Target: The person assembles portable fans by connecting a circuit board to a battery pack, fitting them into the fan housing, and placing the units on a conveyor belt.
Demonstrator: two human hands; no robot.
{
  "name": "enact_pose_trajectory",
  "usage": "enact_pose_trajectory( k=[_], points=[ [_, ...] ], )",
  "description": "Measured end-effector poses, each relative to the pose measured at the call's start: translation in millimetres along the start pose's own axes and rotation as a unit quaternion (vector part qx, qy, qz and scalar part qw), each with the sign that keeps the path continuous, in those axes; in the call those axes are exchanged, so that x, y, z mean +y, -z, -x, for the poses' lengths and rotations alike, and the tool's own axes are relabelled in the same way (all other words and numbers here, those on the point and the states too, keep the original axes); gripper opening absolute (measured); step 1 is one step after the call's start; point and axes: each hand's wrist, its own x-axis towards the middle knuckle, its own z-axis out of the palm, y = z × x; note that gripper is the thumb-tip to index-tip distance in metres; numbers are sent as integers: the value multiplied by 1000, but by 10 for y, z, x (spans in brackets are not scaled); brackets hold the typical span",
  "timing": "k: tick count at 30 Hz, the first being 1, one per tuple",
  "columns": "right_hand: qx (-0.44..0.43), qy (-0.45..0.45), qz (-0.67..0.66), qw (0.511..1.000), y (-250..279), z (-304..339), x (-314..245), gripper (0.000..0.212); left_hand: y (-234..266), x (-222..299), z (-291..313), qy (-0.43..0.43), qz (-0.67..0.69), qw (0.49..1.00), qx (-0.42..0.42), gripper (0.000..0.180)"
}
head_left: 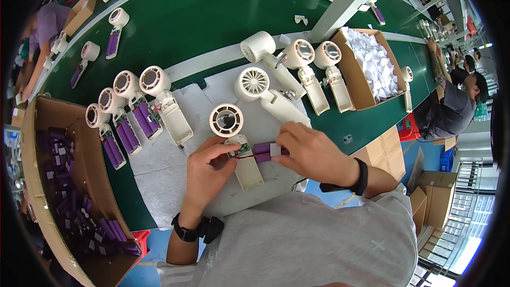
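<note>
A white handheld fan (226, 121) lies in front of me with its handle open, showing a green circuit board (243, 150) near the top. My left hand (208, 169) is closed at the handle's left edge, index finger and thumb by the board. Just right of the handle, my right hand (309, 149) grips a purple battery pack (262, 152) with a white patch on it. Thin red and black wires run between the board and the pack. The fingertips of my right hand partly hide the pack's right end.
Left of the grey mat (159, 180) stands a carton (111, 191) of purple battery packs. Several open fans (125, 82) line the mat's left side, and others lie ahead. A carton of folded white papers (372, 64) sits far right, beside a metal post (345, 2). A co-worker (451, 101) sits beyond.
</note>
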Motion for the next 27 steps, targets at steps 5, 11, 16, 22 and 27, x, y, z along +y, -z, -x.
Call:
enact_pose_trajectory(
  k=[5,11,16,22,27],
  points=[
    [8,35,94,995,-245,26,-1,20,-17,5,1,-6,-13,1000,22,32],
    [19,31,95,995,-279,-2,-67,17,-5,1,-9,-5,-21,1000,19,32],
    [3,-14,115,993,-307,35,-113,18,-17,17,-19,-8,-25,999,20,32],
    [41,-21,25,999,-344,53,-55,14,-17,18,4,-9,-23,999,22,32],
    [155,-47,42,986,159,93,235,8,-28,-26,32,-16,-30,999,38,31]
  ],
)
